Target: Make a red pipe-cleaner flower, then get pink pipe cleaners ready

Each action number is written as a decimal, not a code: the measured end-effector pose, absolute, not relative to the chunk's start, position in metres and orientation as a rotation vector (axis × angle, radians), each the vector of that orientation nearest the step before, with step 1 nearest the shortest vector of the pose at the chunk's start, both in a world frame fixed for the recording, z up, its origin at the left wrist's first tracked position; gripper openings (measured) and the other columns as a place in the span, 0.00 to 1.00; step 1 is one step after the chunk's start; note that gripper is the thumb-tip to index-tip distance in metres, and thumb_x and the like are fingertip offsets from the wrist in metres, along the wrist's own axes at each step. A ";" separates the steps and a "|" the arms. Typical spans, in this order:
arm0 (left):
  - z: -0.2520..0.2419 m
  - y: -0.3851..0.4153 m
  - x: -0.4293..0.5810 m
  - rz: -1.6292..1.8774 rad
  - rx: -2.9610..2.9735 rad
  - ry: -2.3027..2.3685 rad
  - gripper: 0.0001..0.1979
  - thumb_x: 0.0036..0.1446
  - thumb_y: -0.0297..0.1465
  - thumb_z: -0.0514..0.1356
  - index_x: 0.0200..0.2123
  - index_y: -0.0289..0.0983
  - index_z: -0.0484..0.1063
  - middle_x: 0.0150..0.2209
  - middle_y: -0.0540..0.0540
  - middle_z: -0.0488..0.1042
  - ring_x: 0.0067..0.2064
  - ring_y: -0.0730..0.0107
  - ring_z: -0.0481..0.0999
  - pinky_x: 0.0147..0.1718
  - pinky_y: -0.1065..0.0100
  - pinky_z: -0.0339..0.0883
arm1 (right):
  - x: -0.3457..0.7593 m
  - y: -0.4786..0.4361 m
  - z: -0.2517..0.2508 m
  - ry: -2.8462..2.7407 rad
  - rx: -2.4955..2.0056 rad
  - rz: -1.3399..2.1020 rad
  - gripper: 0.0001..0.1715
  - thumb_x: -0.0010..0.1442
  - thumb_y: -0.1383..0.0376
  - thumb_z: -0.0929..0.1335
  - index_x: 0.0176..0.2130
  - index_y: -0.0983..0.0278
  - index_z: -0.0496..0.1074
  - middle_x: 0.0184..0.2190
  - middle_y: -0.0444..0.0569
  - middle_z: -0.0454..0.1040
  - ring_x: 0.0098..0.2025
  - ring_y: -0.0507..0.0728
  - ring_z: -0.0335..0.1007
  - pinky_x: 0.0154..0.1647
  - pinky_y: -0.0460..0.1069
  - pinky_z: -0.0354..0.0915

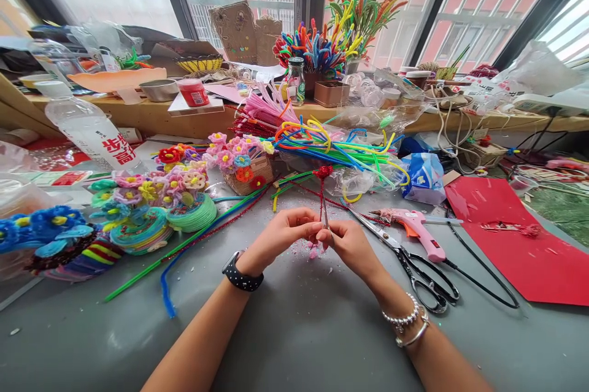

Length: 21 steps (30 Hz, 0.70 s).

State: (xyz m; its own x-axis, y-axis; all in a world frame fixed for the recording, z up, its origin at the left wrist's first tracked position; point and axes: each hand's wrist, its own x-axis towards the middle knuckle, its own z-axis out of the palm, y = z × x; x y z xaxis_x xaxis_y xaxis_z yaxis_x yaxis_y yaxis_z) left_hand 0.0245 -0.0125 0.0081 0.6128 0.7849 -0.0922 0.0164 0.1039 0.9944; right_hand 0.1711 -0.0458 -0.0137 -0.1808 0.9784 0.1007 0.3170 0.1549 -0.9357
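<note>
A red glittery pipe-cleaner flower [323,171] stands upright on a thin red stem above the middle of the grey table. My left hand [294,229] pinches that stem low down between thumb and fingers. Close against it, my right hand [352,245] is closed on a slim, pointed metal tool [326,213] that points up along the stem. Fingers hide the tool's lower part, so I cannot tell its exact kind. Small pink scraps [313,253] lie under the hands. Large black-handled scissors [409,260] rest just right of my right hand.
A pink hot glue gun [416,226] with a black cord lies beyond the scissors, beside red sheets [519,238]. Pipe-cleaner bundles [340,146] fill the back. Finished flower baskets [145,229] and a plastic bottle [87,128] stand left. Loose green pipe cleaners [184,245] cross the table.
</note>
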 end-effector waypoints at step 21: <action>0.007 -0.013 0.024 0.559 1.412 0.670 0.09 0.47 0.34 0.58 0.27 0.32 0.66 0.24 0.50 0.69 0.27 0.77 0.65 0.28 0.73 0.59 | 0.179 -0.043 -0.013 -1.697 -1.248 1.004 0.34 0.46 0.39 0.57 0.16 0.66 0.61 0.15 0.43 0.60 0.20 0.49 0.54 0.22 0.44 0.50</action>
State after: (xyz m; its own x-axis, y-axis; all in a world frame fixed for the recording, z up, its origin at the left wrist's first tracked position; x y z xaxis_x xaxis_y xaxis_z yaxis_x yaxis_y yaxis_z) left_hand 0.0236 -0.0130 0.0066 0.6989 0.7095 -0.0901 0.0383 0.0886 0.9953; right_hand 0.1793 -0.0430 -0.0132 -0.2074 0.9687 0.1363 0.3465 0.2030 -0.9158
